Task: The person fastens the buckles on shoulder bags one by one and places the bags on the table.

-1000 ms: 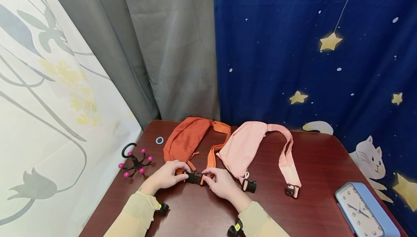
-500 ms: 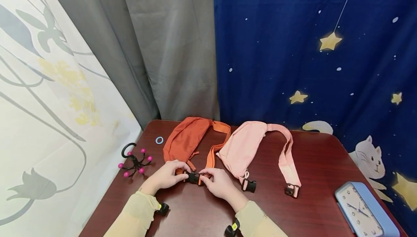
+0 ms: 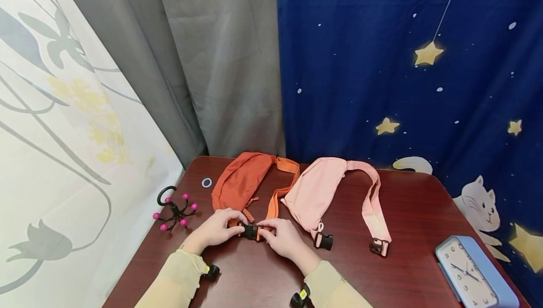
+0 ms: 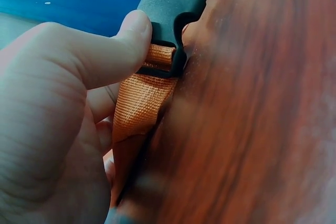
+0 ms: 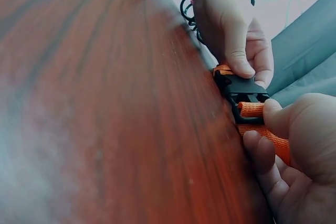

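Note:
A black side-release buckle (image 3: 250,232) on the orange strap (image 3: 273,204) of a rust-orange waist bag (image 3: 242,181) lies between my hands, low over the table. My left hand (image 3: 218,227) pinches its socket half, thumb on top, as the left wrist view shows on the buckle (image 4: 170,17). From the other side, my right hand (image 3: 286,238) pinches the prong half and the strap end at its bar. Seen from the right wrist, the two halves of the buckle (image 5: 244,86) sit one in the other. Fingers partly cover both ends.
Right of the orange bag lies a pink waist bag (image 3: 318,188) with its strap spread out, its buckle halves (image 3: 324,241) apart. At the left are a black massager with pink tips (image 3: 175,211) and a small blue ring (image 3: 206,182). A blue clock (image 3: 475,270) stands front right.
My right hand has moved a little to the left, bringing the prong half further into the socket half, so the gap in the buckle has narrowed. My left hand has stayed in place.

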A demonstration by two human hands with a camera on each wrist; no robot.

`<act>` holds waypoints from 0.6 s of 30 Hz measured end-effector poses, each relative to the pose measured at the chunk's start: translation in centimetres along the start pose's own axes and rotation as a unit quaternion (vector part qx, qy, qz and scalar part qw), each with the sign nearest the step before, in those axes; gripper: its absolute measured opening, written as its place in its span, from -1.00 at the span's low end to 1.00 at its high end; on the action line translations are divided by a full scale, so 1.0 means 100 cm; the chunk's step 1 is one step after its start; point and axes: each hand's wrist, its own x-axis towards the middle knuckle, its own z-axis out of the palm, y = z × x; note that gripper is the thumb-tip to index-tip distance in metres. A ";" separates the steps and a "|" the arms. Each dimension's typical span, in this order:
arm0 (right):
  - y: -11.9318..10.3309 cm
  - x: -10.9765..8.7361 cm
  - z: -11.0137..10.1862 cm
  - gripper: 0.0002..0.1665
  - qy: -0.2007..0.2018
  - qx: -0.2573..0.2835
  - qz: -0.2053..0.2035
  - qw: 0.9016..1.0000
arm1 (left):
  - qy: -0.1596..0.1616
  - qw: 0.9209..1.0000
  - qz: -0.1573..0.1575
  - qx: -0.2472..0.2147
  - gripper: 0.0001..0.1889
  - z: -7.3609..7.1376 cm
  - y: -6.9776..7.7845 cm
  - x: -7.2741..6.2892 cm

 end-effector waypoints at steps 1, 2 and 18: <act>0.000 0.000 0.000 -0.76 0.002 -0.001 -0.002 1.000 | 0.001 1.000 0.001 0.001 -0.83 0.000 0.000 0.000; 0.000 0.000 0.000 -0.76 0.005 -0.004 -0.003 1.000 | 0.002 1.000 0.002 0.003 -0.83 0.000 0.001 0.000; -0.004 0.003 0.007 -0.77 0.034 -0.025 -0.015 0.999 | 0.002 1.000 -0.014 0.001 -0.82 0.003 0.001 0.002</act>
